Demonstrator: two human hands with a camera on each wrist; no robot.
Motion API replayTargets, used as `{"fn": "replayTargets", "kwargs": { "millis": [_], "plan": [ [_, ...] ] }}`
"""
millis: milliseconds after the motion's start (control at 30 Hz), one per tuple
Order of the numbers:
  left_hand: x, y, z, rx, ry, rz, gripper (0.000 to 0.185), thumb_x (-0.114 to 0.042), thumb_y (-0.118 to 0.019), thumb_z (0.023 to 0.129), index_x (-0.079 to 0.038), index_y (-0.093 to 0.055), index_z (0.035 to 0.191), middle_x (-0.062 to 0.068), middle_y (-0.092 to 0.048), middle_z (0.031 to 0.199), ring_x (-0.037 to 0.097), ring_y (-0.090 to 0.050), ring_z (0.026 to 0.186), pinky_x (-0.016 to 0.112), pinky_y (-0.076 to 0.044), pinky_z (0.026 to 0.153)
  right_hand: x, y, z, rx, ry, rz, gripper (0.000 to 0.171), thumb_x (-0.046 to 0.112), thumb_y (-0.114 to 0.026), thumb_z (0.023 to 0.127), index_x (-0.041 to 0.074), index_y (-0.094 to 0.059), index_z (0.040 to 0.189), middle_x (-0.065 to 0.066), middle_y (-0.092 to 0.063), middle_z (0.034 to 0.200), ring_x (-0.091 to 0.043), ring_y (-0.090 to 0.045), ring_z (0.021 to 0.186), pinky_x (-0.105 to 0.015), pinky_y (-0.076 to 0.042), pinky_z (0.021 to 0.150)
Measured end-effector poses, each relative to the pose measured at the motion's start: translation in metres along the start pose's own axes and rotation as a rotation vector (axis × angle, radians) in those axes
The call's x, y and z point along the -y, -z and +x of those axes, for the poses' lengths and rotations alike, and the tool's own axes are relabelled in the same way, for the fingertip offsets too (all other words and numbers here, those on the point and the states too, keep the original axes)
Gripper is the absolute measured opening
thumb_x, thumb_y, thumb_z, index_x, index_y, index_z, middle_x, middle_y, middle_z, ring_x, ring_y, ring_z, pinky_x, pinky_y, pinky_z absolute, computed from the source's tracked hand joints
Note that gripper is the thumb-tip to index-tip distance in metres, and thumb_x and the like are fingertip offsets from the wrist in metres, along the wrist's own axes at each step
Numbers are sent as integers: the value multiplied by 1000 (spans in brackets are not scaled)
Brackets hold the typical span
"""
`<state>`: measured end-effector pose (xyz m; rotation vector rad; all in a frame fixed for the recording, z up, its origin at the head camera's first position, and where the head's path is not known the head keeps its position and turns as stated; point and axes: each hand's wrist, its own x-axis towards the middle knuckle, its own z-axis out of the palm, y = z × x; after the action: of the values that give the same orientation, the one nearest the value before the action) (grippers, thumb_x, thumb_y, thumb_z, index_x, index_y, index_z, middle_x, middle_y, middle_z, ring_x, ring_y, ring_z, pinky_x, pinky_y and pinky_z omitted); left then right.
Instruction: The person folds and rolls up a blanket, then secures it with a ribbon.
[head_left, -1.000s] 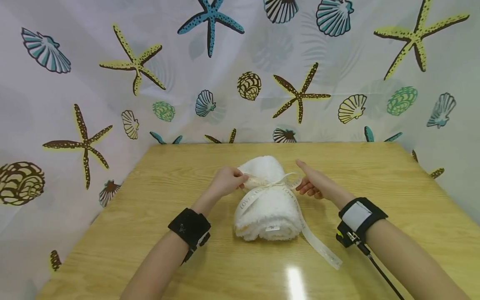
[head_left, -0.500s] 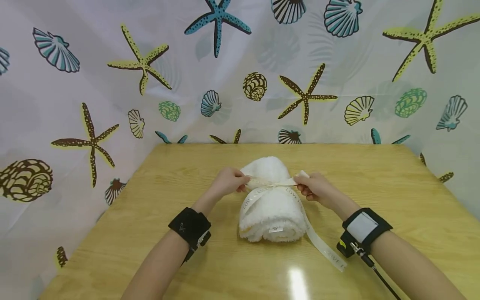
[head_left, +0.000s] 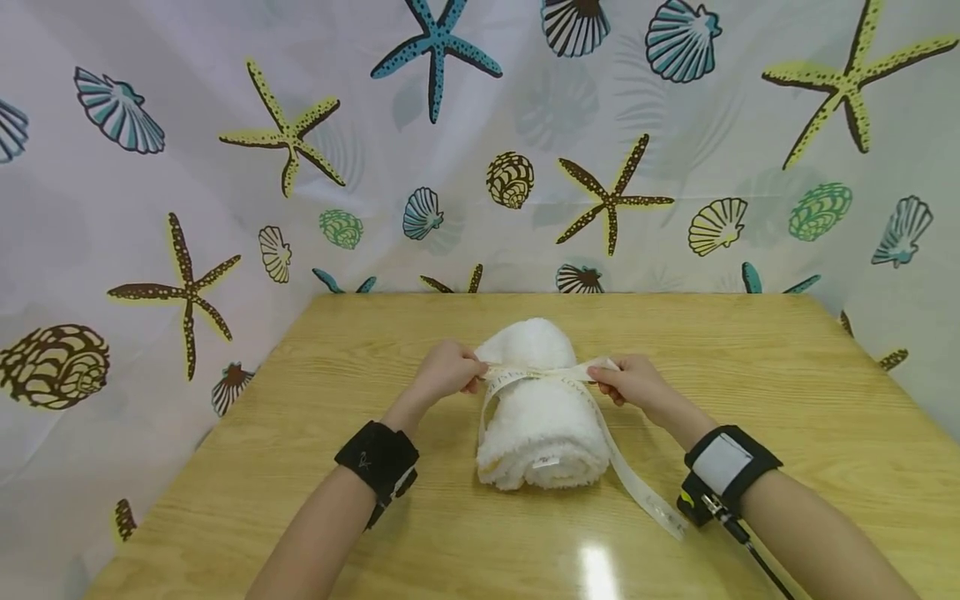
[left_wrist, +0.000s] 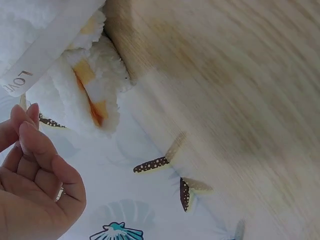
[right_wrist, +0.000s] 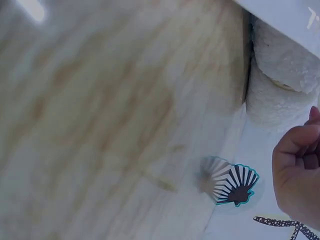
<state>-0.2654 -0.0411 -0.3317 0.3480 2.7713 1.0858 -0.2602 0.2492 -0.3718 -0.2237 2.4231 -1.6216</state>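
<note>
A rolled white fluffy towel (head_left: 543, 433) lies on the table, with a cream printed ribbon (head_left: 517, 377) tied round its middle. My left hand (head_left: 450, 368) pinches the ribbon at the towel's left side; in the left wrist view, thumb and fingertips (left_wrist: 31, 111) meet on it beside the lettering. On the other side my right hand (head_left: 633, 383) pinches a ribbon loop between thumb and curled fingers. Between the hands the ribbon runs nearly straight across the towel. One loose ribbon tail trails over the towel's right side onto the wood. Another strand curves down its left side.
The wooden table (head_left: 300, 467) reaches back to a white curtain (head_left: 465, 108) printed with starfish and shells. Black straps sit on both wrists, and a cable (head_left: 757, 558) hangs from the right strap (head_left: 731, 467).
My right hand, earlier open beside the ribbon loop, has closed on it and drawn it out to the right. The loop is now flattened and stretched; my left hand keeps its pinch.
</note>
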Motion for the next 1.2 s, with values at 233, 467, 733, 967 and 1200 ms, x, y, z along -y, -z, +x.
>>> {"fn": "replayTargets", "kwargs": {
  "millis": [233, 467, 733, 967, 1200],
  "plan": [
    [-2, -8, 3, -74, -61, 181, 42, -22, -54, 93, -8, -58, 54, -1, -48, 45, 11, -26, 41, 23, -19, 42, -4, 4, 2, -54, 25, -76, 35, 19, -56, 93, 5, -52, 62, 2, -45, 53, -11, -40, 49, -29, -37, 54],
    [2, -14, -2, 69, -19, 56, 48, -43, -49, 94, -4, -63, 71, 4, -59, 67, 16, -51, 59, 26, -37, 55, -5, -3, -16, 20, -126, 39, 61, 41, -49, 95, -12, -41, 125, -28, -52, 115, -34, -55, 101, -37, -49, 80],
    [3, -27, -21, 300, -42, -174, 38, -27, -54, 94, -2, -56, 122, 12, -60, 112, 26, -57, 102, 43, -44, 88, 1, -8, -33, 190, -239, 83, 42, 32, -54, 93, -7, -54, 107, -9, -59, 86, -15, -60, 75, -33, -51, 72],
    [6, -33, -25, 194, -80, -125, 20, -20, -55, 93, -6, -50, 79, 4, -51, 82, 15, -43, 65, 27, -35, 55, 0, -14, -36, 206, -251, 52, 29, 32, -54, 93, 4, -58, 88, -4, -59, 75, -13, -58, 67, -31, -51, 63],
    [12, -26, -54, -62, -484, 677, 19, -11, -65, 85, -14, -57, 67, -4, -49, 62, 12, -47, 57, 29, -39, 56, 2, -15, -44, 231, -255, 44, 29, 33, -56, 92, 6, -62, 82, -2, -60, 73, -11, -56, 63, -27, -49, 58]
  ]
}}
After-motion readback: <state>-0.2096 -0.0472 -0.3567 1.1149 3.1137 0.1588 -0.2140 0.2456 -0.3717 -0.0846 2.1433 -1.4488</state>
